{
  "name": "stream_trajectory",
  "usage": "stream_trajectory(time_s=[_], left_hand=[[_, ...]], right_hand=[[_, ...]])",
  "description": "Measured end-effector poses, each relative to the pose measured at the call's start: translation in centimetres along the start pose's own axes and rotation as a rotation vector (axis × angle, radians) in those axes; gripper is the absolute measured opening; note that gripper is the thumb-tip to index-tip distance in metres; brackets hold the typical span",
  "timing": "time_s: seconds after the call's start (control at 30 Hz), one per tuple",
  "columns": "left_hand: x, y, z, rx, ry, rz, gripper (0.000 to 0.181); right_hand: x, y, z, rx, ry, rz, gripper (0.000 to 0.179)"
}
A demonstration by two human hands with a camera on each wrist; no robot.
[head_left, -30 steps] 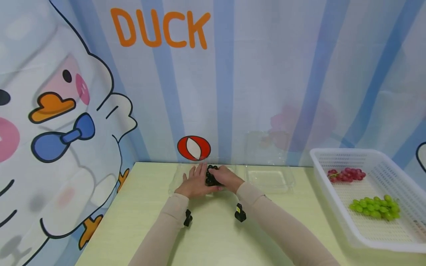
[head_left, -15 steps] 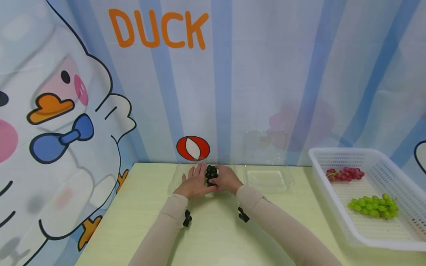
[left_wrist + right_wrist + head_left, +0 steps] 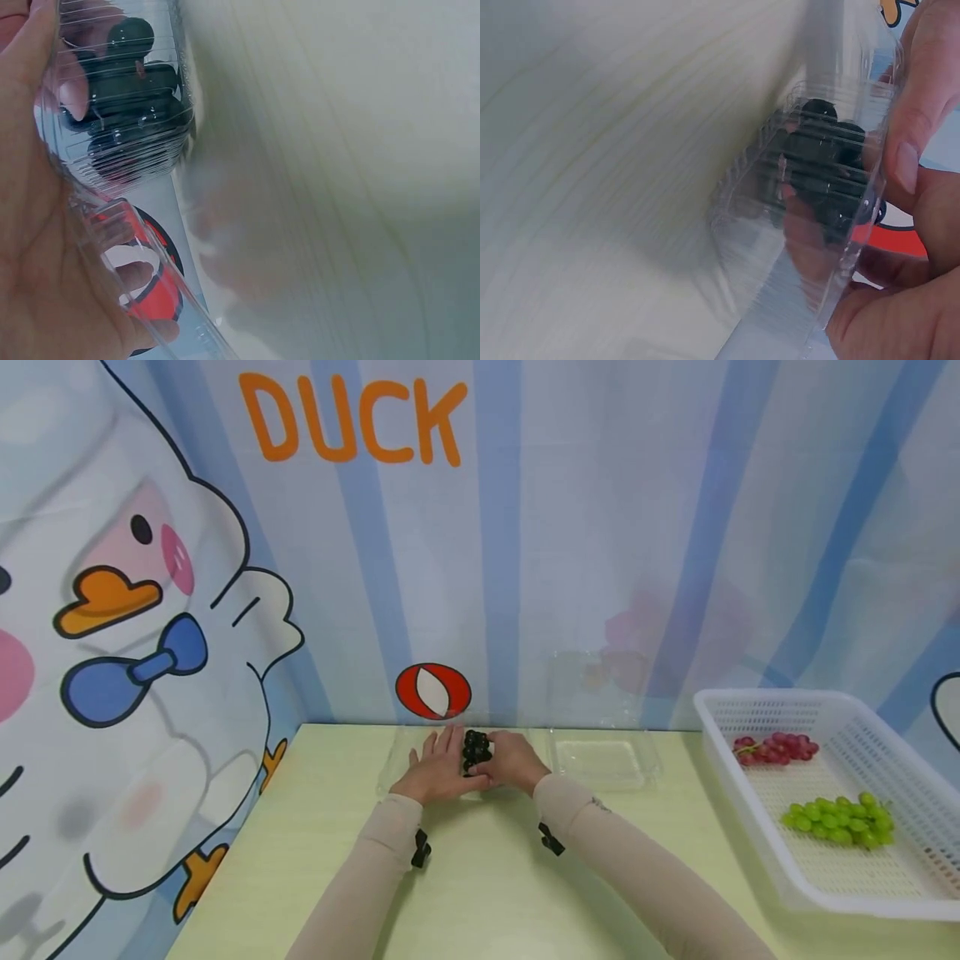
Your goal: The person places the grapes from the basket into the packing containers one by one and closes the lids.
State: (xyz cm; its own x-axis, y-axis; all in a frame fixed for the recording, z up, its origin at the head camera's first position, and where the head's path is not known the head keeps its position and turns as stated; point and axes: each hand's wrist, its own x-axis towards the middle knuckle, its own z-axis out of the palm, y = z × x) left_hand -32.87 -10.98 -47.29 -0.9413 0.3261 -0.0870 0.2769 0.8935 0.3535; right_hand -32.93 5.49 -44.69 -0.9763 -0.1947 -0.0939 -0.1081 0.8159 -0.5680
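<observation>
A bunch of black grapes [image 3: 476, 750] lies in a clear plastic clamshell box [image 3: 739, 255], between my two hands. My left hand [image 3: 438, 774] rests along the box's left side, fingers straight and spread, its thumb stretched along the near edge. From the right, my right hand [image 3: 516, 762] reaches into the box and holds the grapes with bent fingers. Through the clear wall, the right wrist view shows the dark grapes [image 3: 821, 165] with fingertips beside them. In the left wrist view, the left palm [image 3: 45, 255] lies against the box and its hinged part.
A second clear clamshell box [image 3: 600, 762] stands open to the right, its lid upright against the curtain [image 3: 570, 527]. Farther right, a white plastic basket [image 3: 757, 827] contains red grapes [image 3: 780, 748] and green grapes [image 3: 840, 820]. The pale table [image 3: 480, 885] ends at the curtain.
My right hand has turned and its fingers have shifted lower on the black grapes, so the top of the bunch shows more. My left hand has stayed nearly still.
</observation>
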Motion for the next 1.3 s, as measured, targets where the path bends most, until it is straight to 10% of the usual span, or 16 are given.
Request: stream_trajectory(time_s=[0.7, 1.3], left_hand=[[0.0, 0.0, 0.2, -0.02, 0.039, 0.009, 0.123], [0.2, -0.2, 0.5, -0.013, 0.022, 0.003, 0.126]], right_hand=[[-2.2, 0.8, -3.3, -0.018, 0.041, -0.062, 0.039], [-6.0, 3.9, -7.6, 0.081, 0.03, -0.055, 0.054]])
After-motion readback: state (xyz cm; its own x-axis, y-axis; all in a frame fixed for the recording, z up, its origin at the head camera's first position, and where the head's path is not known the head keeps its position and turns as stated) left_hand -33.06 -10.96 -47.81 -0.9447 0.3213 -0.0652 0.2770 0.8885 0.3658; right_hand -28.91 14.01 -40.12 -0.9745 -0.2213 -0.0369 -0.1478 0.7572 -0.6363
